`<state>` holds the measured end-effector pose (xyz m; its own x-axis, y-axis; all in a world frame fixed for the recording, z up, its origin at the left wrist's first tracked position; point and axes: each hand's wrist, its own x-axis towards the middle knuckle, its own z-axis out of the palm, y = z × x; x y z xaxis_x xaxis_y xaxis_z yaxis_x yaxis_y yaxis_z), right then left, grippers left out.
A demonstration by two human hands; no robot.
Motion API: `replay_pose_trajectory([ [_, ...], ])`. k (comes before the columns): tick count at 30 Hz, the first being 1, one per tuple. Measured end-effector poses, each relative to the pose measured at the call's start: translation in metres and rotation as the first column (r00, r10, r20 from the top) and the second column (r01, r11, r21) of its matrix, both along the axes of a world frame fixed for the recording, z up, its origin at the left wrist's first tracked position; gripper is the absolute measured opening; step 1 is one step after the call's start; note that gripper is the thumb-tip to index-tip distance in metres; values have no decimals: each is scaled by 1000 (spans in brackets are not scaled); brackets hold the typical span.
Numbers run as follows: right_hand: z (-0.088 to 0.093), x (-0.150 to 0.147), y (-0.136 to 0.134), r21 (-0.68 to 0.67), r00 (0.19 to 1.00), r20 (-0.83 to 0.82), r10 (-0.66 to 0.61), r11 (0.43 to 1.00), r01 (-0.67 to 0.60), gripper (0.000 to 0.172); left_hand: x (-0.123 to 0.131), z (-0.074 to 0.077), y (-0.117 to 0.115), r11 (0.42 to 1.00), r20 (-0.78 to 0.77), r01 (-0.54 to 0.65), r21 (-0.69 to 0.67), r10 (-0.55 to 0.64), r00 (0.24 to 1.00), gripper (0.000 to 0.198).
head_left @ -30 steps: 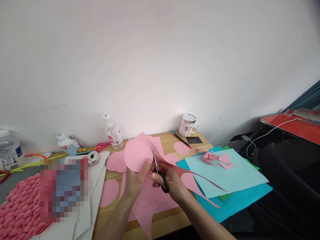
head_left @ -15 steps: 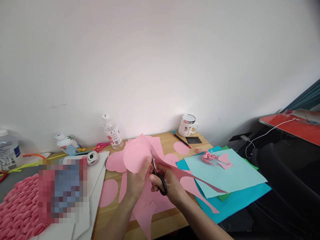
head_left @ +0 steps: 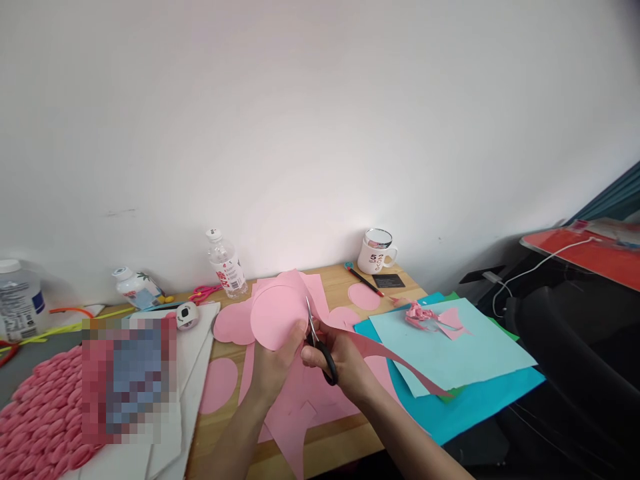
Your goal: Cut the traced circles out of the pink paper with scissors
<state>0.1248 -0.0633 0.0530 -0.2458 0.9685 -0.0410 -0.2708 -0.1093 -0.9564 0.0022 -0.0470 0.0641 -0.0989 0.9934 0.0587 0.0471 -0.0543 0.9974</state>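
Observation:
My left hand (head_left: 277,360) pinches a round-edged piece of pink paper (head_left: 277,315) between thumb and fingers. In my right hand (head_left: 337,363) is a pair of black-handled scissors (head_left: 326,360), its blades up against the paper just right of the circle's edge. A long curling pink offcut (head_left: 395,357) trails from the cut over my right hand. Beneath both hands lie more pink sheets (head_left: 330,400) on the wooden table (head_left: 215,447). Loose pink paper circles lie around, one on the left (head_left: 219,385) and one at the back right (head_left: 364,296).
A plastic bottle (head_left: 227,267) and a white mug (head_left: 376,253) stand by the wall, with a pencil (head_left: 365,279) and a black card (head_left: 390,281) near the mug. Blue and green sheets (head_left: 450,340) with pink scraps lie right. Pink braided material (head_left: 40,407) lies left.
The scissors have moved slightly along the circle's edge, their blades looking more closed. The pink offcut has shifted over my right hand, and the view has moved a little.

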Motion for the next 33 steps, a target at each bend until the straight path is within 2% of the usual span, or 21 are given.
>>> replay_pose_trajectory([
  [7,6,2,-2,-34,997,74,-26,999,28,44,-1,1,-2,999,20,35,8,-35,999,23],
  [15,7,1,-2,-44,998,65,-25,999,28,43,0,6,-1,996,36,69,55,-71,997,20],
  [22,3,-2,-5,-23,996,81,-28,999,30,40,4,2,-1,997,15,-67,32,66,998,26],
  [27,6,1,-2,-14,993,118,-23,1000,24,40,-1,-6,1,1000,-8,1,25,0,1000,25],
  [33,2,6,1,23,997,81,13,1000,-14,39,-6,-3,4,996,-38,29,87,-26,999,32],
])
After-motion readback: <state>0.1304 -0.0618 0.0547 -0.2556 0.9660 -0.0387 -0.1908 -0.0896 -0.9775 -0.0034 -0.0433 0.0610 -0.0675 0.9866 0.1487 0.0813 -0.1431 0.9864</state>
